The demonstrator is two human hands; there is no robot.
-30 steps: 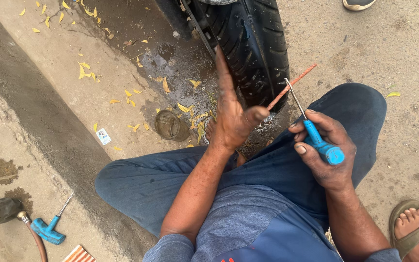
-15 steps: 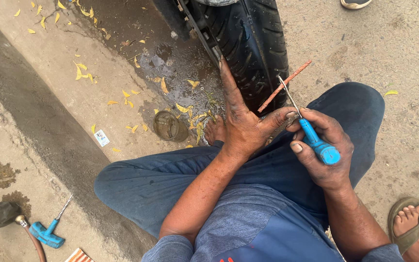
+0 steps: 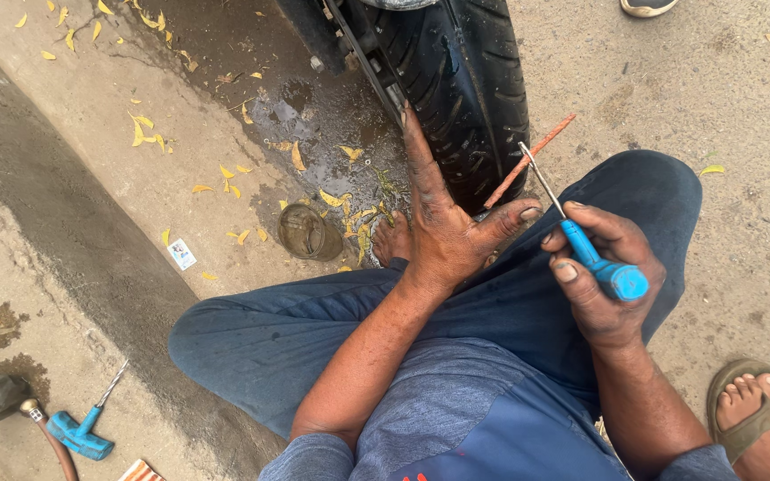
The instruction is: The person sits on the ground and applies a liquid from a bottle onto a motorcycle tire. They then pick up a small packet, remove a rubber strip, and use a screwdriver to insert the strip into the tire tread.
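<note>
I squat in front of a black tyre (image 3: 465,98) standing on wet concrete. My left hand (image 3: 443,227) is spread flat, fingers pointing up along the tyre's side, thumb stretched right toward an orange-red rubber strip (image 3: 528,162) that sticks out from the tread. My right hand (image 3: 603,285) grips a blue-handled tool (image 3: 594,258) whose thin metal shaft points up-left, its tip close to the strip. My bare left foot (image 3: 392,240) rests just left of the left hand.
A small round dirty tin (image 3: 307,232) lies on the ground left of my foot. A second blue T-handle tool (image 3: 82,432) and a hose end (image 3: 37,419) lie bottom left. Yellow leaves are scattered about. My sandalled right foot (image 3: 746,405) is bottom right; someone's shoe (image 3: 648,7) is at the top.
My left hand has slid down from the tyre and opened flat, thumb now under the strip. The right hand with the tool has stayed almost still.
</note>
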